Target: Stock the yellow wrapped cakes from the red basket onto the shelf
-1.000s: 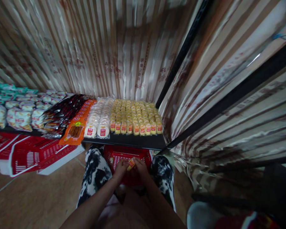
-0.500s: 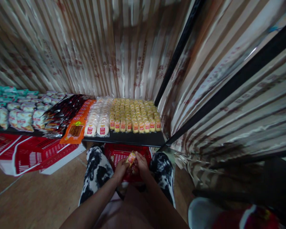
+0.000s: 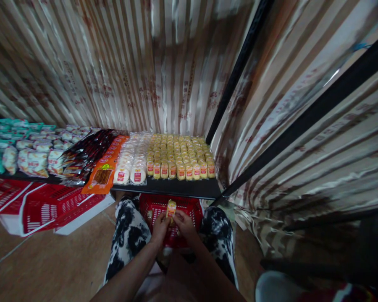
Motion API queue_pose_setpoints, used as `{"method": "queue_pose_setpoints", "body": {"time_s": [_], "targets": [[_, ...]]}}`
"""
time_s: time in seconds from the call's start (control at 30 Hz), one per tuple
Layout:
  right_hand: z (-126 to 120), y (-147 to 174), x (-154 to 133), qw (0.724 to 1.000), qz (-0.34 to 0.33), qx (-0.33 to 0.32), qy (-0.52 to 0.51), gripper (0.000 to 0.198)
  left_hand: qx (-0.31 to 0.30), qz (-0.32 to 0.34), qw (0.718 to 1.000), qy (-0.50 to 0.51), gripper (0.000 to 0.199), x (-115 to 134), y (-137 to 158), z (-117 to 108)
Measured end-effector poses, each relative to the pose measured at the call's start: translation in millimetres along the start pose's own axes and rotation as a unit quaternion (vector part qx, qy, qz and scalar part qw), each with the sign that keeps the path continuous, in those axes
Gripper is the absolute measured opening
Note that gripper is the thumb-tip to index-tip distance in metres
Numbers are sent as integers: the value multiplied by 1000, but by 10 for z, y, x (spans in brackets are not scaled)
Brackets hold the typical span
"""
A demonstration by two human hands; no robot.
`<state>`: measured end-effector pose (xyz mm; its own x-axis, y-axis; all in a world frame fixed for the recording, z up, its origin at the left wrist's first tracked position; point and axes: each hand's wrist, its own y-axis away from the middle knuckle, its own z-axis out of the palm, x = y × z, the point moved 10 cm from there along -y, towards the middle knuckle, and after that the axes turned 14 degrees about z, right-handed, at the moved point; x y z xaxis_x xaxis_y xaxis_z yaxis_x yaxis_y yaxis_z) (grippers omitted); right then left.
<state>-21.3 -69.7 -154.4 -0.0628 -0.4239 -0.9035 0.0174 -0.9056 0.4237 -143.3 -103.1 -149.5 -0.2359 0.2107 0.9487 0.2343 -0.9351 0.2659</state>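
Note:
Between my knees, both hands hold one small yellow wrapped snack cake [image 3: 171,208] with a red and white label, standing upright. My left hand [image 3: 161,227] grips its lower left side. The fingers of my right hand [image 3: 184,223] are closed at its lower right edge. Below them is a red plastic basket [image 3: 192,206] with a few small packets inside, partly hidden by my hands. On the black shelf [image 3: 166,188] just beyond, similar yellow wrapped cakes [image 3: 181,157] stand in tight rows.
Left along the shelf lie round white packets [image 3: 138,175], an orange snack bag [image 3: 102,174], dark packets [image 3: 88,153] and white and teal bags [image 3: 33,161]. More red baskets [image 3: 39,205] are at lower left. A black post [image 3: 236,79] and striped curtain stand behind; a white bucket [image 3: 275,287] is at lower right.
The snack cake has gone from tilted to upright and moved slightly left. My right hand has shifted from its top end to its lower right edge. The view has tipped slightly.

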Motion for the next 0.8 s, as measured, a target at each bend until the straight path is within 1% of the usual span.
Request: {"method": "queue_pose_setpoints", "body": {"time_s": [0.07, 0.13, 0.27, 0.43, 0.5, 0.6, 0.67, 0.8], "targets": [[2, -16, -19, 1000, -12, -10, -2, 50, -6, 22, 1000, -22, 27, 47, -36, -13], [15, -27, -33, 1000, -21, -21, -5, 48, -4, 57, 997, -51, 28, 129, -82, -36], [72, -14, -93, 998, -43, -31, 29, 43, 3, 119, 986, -121, 30, 252, -162, -86], [99, 13, -205, 995, -54, -10, 78, 39, -3, 131, 973, -192, 31, 190, -242, -152], [108, 23, -271, 995, -57, -4, 87, 37, 1, 139, 972, -188, 30, 185, -273, -163], [138, 46, -404, 995, -61, -3, 83, 35, -7, 154, 977, -147, 31, 235, -321, -116], [156, 68, -512, 994, -65, 5, 85, 33, -12, 160, 980, -120, 32, 299, -350, -81], [192, 90, -697, 991, -69, 31, 112, 29, -3, 173, 980, -103, 34, 471, -393, -78]]}}
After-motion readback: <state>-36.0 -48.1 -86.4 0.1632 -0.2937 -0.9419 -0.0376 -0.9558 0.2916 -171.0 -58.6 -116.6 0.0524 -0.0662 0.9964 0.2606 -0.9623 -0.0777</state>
